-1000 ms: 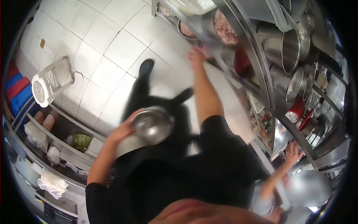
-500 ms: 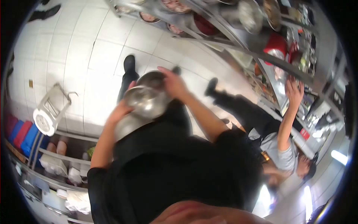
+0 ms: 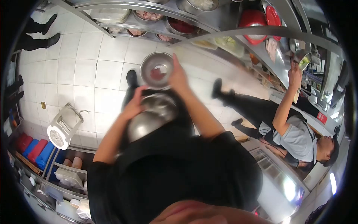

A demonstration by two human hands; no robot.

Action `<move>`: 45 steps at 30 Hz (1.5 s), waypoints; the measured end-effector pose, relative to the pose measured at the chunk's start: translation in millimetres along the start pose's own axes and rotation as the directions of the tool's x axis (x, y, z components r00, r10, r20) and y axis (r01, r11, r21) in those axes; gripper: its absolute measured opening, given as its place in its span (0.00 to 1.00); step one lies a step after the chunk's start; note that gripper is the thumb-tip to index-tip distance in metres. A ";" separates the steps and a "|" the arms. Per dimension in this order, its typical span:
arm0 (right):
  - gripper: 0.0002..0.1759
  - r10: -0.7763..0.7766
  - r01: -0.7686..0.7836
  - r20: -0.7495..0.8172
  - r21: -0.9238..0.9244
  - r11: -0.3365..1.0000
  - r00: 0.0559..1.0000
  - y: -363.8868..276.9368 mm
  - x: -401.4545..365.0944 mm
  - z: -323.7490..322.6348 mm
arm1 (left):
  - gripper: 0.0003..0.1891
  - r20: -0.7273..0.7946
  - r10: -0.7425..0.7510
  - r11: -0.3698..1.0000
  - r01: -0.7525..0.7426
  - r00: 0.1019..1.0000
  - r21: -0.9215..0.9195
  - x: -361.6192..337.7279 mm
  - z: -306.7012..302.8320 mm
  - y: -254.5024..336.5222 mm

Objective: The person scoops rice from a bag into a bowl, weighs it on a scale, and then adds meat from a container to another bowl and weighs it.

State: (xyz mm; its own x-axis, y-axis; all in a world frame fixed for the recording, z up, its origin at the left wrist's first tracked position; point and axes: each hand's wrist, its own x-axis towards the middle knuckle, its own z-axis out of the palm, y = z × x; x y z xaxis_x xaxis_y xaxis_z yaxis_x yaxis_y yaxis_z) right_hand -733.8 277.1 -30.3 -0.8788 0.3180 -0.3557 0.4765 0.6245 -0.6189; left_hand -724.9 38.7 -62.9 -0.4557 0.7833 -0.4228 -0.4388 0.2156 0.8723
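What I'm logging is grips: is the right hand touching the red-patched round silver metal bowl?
Touching: head view shows the right hand gripping the bowl at its edge.

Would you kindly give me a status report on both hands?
Right hand gripping round silver metal bowl, reddish patch inside. Left hand holding shiny silver metal bowl closer to body. White round-topped stool off left, apart from hands.

Head-worn wide-angle view, facing steeply down and forward over the wearer's black fabric shirt. The round silver metal bowl with a reddish patch inside lies nearer the lens; the white square-tiled floor lies beneath it, farther off.
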 end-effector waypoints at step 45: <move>0.10 -0.222 0.289 0.492 -0.063 0.955 0.842 1.6 6.0 70.8 | 0.30 0.307 -0.133 0.990 0.138 0.942 0.006 23.2 -10.9 -2.8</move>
State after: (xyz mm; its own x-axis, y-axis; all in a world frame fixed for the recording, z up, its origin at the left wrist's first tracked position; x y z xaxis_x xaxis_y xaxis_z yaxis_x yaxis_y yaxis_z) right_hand -736.5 229.5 -83.0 -0.8333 -0.2217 -0.5064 0.1995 0.7336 -0.6496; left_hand -742.7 49.9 -77.9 -0.1330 0.8883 -0.4395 -0.4925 0.3256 0.8071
